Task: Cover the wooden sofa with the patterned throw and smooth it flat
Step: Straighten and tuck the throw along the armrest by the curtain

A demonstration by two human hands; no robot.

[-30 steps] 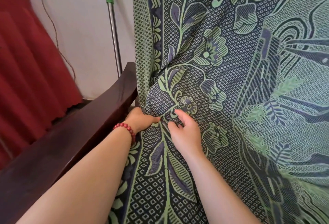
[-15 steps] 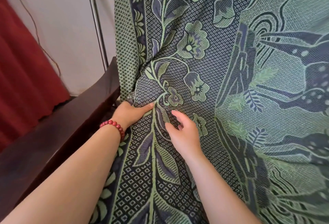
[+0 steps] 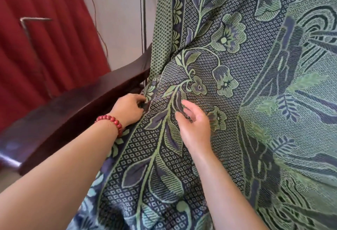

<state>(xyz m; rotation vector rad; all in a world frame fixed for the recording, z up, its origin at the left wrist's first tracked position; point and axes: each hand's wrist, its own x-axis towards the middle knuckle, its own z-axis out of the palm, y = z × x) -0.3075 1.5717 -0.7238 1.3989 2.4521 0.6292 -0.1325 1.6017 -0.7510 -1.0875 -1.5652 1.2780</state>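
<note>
Patterned throw (image 3: pixel 237 102), woven in green and navy with flowers and leaves, drapes the back and seat of the dark wooden sofa (image 3: pixel 73 113). We see both hands at a bunched fold beside its armrest (image 3: pixel 113 83). Our left hand (image 3: pixel 130 110), wearing a red bead bracelet (image 3: pixel 111 122), curls its fingers into the cloth. Our right hand (image 3: pixel 195 125) pinches a ridge of cloth just beside it.

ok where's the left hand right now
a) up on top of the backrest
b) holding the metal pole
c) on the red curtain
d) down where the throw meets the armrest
d: the left hand sits low beside the dark wooden armrest, its fingers curled into the throw at the crease.
</note>
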